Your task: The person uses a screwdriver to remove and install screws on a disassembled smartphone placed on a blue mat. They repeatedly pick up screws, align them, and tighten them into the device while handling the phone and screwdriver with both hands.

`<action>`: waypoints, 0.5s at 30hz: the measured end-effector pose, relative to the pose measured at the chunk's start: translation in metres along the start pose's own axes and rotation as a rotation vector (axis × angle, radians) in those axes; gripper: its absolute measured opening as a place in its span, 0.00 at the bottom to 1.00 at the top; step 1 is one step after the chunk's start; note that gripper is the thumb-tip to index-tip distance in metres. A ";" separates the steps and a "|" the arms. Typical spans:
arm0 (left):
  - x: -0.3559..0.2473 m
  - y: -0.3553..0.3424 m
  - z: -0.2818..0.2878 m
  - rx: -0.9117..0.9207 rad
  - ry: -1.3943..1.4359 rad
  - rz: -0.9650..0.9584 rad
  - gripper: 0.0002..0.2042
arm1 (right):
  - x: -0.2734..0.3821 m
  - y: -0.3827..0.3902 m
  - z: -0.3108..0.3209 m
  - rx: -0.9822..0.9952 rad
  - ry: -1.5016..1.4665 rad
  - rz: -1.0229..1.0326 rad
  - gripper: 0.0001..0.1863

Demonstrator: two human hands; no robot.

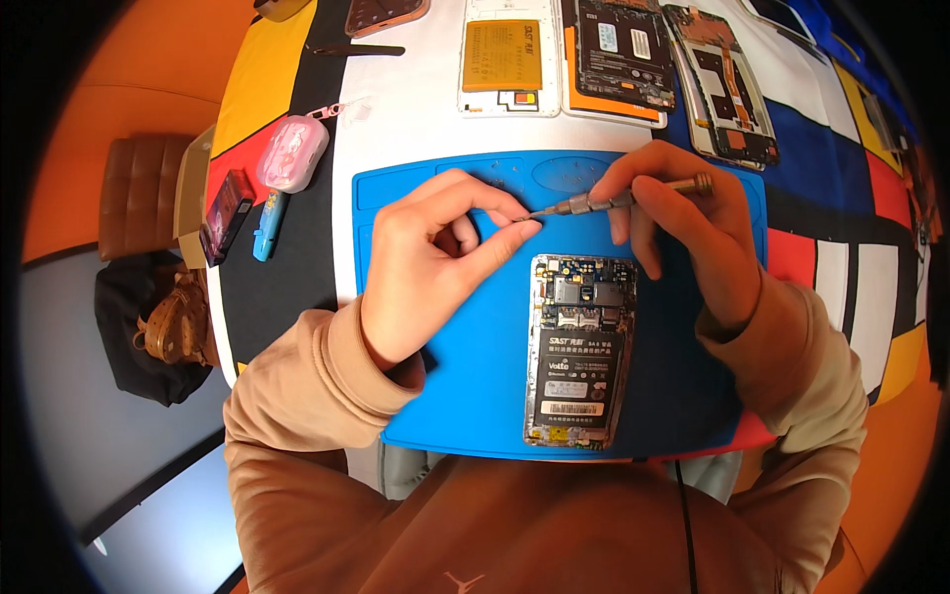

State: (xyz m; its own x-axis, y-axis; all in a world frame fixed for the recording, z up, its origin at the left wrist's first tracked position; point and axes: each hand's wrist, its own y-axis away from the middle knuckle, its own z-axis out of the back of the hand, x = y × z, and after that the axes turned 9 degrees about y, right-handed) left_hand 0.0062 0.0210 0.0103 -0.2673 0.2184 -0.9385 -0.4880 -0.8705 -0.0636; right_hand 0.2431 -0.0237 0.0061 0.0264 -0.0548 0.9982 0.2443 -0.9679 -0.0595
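Note:
A slim metal screwdriver [584, 204] lies across the fingers of my right hand [693, 213], its tip pointing left. My left hand [435, 252] is closed in a pinch, thumb and forefinger meeting right at that tip. Whatever sits between them is too small to make out. Below both hands an opened phone [579, 351] rests on the blue work mat [445, 396]. Its circuit board [586, 287] shows at the far end and a black battery [574, 371] fills most of the rest. Neither hand touches the phone.
Along the far side lie a white phone part with a gold battery [503, 54], a tablet-like device with a black battery [621, 54] and a stripped phone frame [727, 89]. Black tweezers [356, 49], a pink case [294, 153] and a blue tool [268, 226] are at the left.

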 end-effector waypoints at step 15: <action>-0.002 0.001 -0.001 0.001 0.023 0.005 0.05 | -0.004 -0.001 0.002 0.016 0.099 0.023 0.16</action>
State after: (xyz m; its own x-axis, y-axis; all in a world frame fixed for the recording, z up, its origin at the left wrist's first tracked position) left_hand 0.0070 0.0192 0.0120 -0.2509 0.2040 -0.9463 -0.4877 -0.8710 -0.0585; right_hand 0.2449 -0.0222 0.0024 -0.0640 -0.1017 0.9928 0.2604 -0.9620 -0.0818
